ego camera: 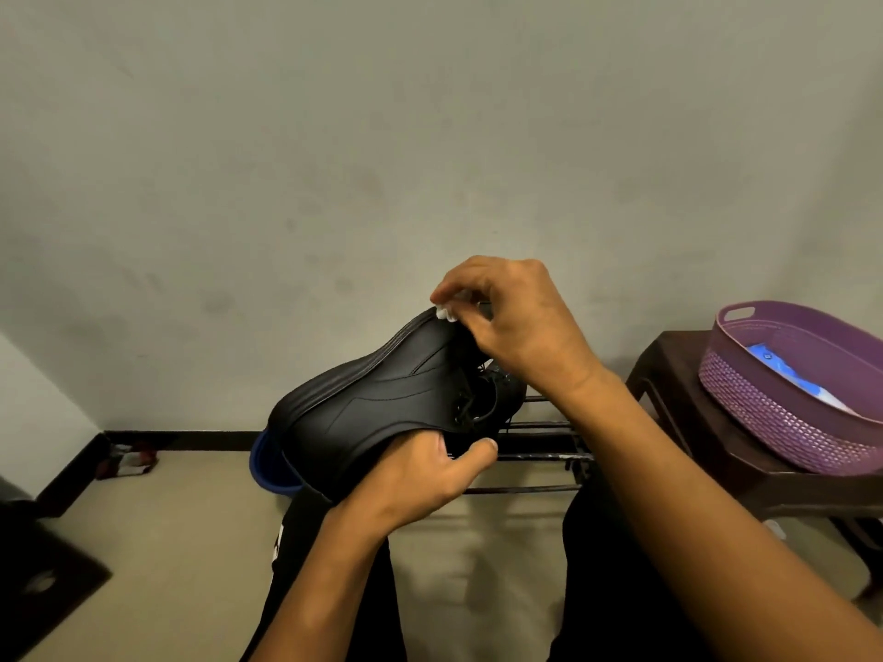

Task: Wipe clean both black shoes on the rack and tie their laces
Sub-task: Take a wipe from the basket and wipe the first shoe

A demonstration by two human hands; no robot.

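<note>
Black shoe (382,403) held up just in front of the rack (540,441).
The left hand (420,475) grips its near side from beneath. The right hand (516,327) pinches a small white wipe (446,312) against its far rim. A purple basket (788,413) sits well to the right.

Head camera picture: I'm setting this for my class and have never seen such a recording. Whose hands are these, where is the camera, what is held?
No machine: a person wears one camera on the head, looking down at their own bare hands. The left hand grips a smooth black lace-up shoe from below. The right hand pinches a small white wipe against its edge. Behind stands a dark metal rack; at right, a purple plastic basket sits on a dark brown stool.
</note>
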